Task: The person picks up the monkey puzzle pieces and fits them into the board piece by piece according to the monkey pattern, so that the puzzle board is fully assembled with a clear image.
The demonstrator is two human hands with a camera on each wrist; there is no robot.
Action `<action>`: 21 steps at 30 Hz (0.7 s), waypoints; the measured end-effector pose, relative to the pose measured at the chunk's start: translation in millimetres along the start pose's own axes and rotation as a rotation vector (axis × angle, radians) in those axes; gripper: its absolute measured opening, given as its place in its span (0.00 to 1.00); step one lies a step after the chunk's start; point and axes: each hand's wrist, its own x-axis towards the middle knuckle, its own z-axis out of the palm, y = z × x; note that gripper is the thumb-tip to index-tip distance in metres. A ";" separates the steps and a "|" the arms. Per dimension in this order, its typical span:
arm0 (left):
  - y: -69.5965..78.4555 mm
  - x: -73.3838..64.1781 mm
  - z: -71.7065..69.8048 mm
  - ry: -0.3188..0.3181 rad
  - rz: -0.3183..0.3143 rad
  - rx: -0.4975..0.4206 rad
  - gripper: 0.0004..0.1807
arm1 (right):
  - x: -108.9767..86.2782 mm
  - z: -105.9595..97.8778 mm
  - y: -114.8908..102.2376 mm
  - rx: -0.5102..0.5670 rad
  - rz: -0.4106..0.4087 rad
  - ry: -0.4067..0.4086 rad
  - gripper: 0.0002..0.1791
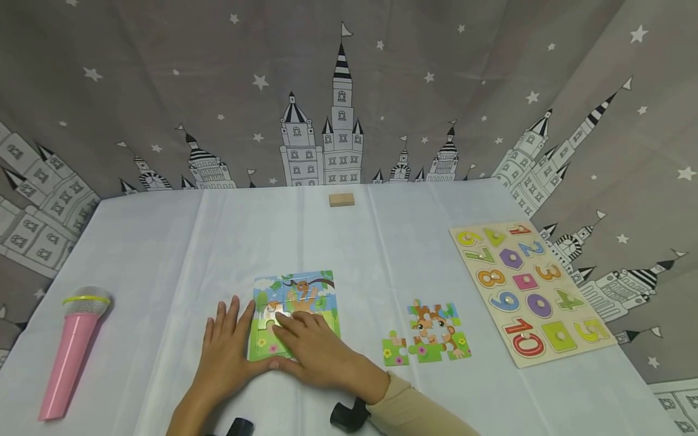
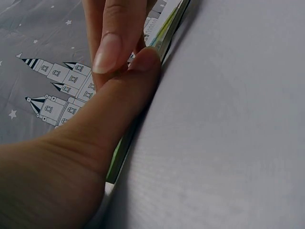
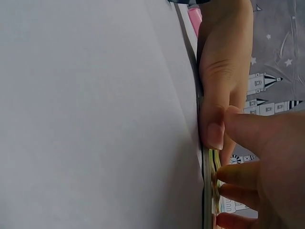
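Note:
A square jigsaw board (image 1: 330,289) with a bright animal picture lies flat in front of me. Along its left edge my left hand (image 1: 225,357) rests with straight fingers, the thumb at the near edge. My right hand (image 1: 322,354) lies over the board's right half, fingertips touching the pieces in it. Both thumbs meet at the near edge; in the right wrist view the left thumb (image 3: 215,136) presses against the board's side. To the right, a joined cluster of puzzle pieces (image 1: 431,351) with a brown animal lies beside a single flowered piece (image 1: 394,357).
A wooden number board (image 1: 520,297) with numbers and shapes lies at the right. On the left is a pink toy microphone (image 1: 71,363), and a small wooden block (image 1: 342,200) sits near the far edge of the white tabletop (image 1: 245,236). A grey castle-print curtain (image 1: 403,79) hangs behind.

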 end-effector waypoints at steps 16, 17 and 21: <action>-0.2 -1.4 2.3 0.028 0.004 0.008 0.60 | 1.1 -2.1 3.5 -0.009 0.012 -0.017 0.32; -0.2 -1.5 2.5 0.026 0.000 0.010 0.60 | 1.0 -2.2 3.9 -0.007 0.011 -0.015 0.32; 0.1 -2.1 2.1 0.022 -0.014 0.016 0.61 | 1.1 -2.4 6.5 -0.014 -0.006 -0.005 0.30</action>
